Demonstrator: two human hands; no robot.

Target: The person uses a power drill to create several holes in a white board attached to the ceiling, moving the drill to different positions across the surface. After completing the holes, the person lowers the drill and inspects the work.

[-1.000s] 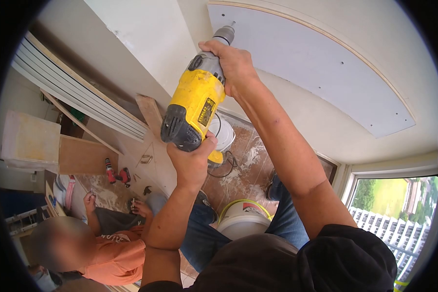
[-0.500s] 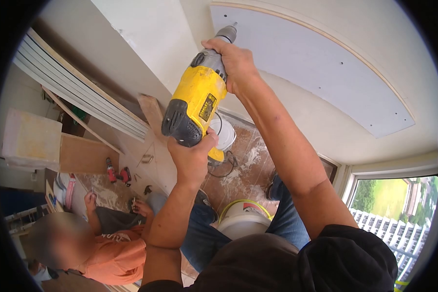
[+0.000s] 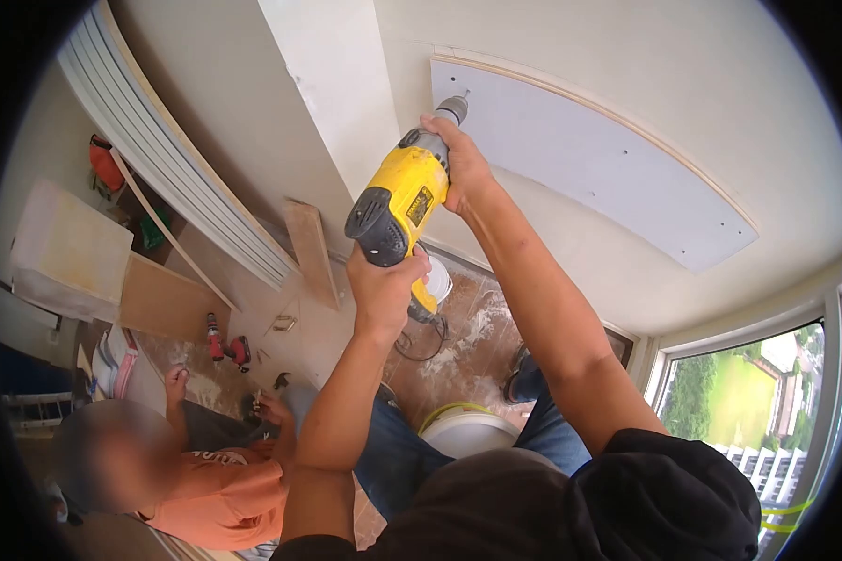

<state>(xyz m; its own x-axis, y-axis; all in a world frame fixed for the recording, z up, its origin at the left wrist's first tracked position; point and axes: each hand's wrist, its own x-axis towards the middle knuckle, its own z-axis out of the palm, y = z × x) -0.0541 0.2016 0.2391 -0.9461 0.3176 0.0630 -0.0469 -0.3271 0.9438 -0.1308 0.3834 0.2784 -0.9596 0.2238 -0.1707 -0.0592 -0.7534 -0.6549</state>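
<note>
A yellow and black corded power drill [image 3: 407, 192] points up and away from me, held in both hands. My left hand [image 3: 384, 294] is wrapped round its rear handle. Near the chuck, my right hand [image 3: 458, 166] grips the grey front housing. The drill's bit meets the far left end of a long pale board [image 3: 580, 154] on the wall, close to a dark screw hole or screw head. Several more dark dots run along the board. Whether the bit has entered the board cannot be made out.
A person in an orange shirt [image 3: 220, 491] sits at lower left, near two red cordless drills [image 3: 226, 346]. A white bucket [image 3: 468, 432] stands between my legs. Long white panels [image 3: 173, 150] lean at left; a window [image 3: 744, 402] is at right.
The view has shifted, so the board and drill sit lower and a little to the right in the picture. Both hands keep their hold on the drill, its tip still at the board's left end.
</note>
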